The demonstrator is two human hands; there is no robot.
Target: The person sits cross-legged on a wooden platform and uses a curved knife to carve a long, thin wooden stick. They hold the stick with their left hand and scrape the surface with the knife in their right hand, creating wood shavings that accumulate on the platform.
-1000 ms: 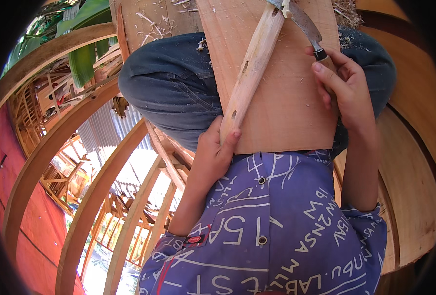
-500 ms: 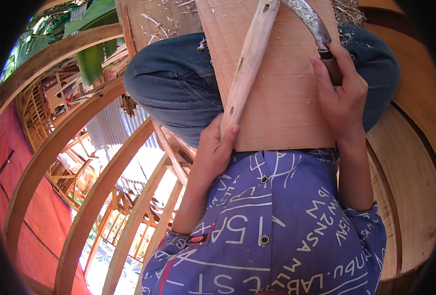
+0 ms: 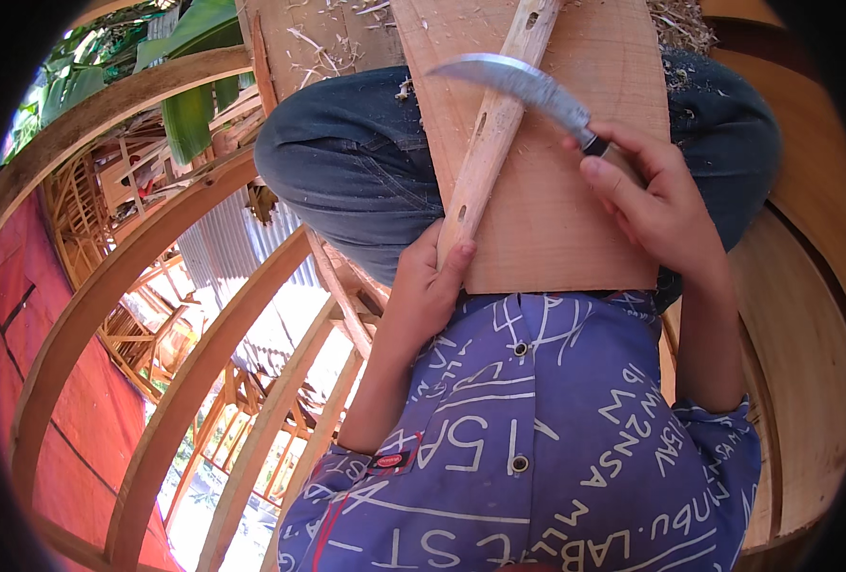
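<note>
My left hand [image 3: 431, 286] grips the near end of a pale wooden stick [image 3: 489, 143], which has several dark oval slots along it. The stick slants away over a flat wooden board [image 3: 566, 224] lying across my lap. A curved sickle-like knife [image 3: 523, 88] is in my right hand [image 3: 659, 195], with the fingers wrapped round its dark handle. Its blade points left and crosses above the stick; whether it touches the wood I cannot tell.
Wood shavings [image 3: 682, 27] lie at the far right, more on planks at the far left. My bent legs [image 3: 346, 157] flank the board. Curved-looking wooden slats [image 3: 184, 381] with gaps run along the left. Broad planks [image 3: 809, 381] lie on the right, and green leaves [image 3: 189, 119] hang at upper left.
My right hand has swung the knife left and nearer, so its blade now lies over the stick instead of beyond its right side. My left hand keeps its hold.
</note>
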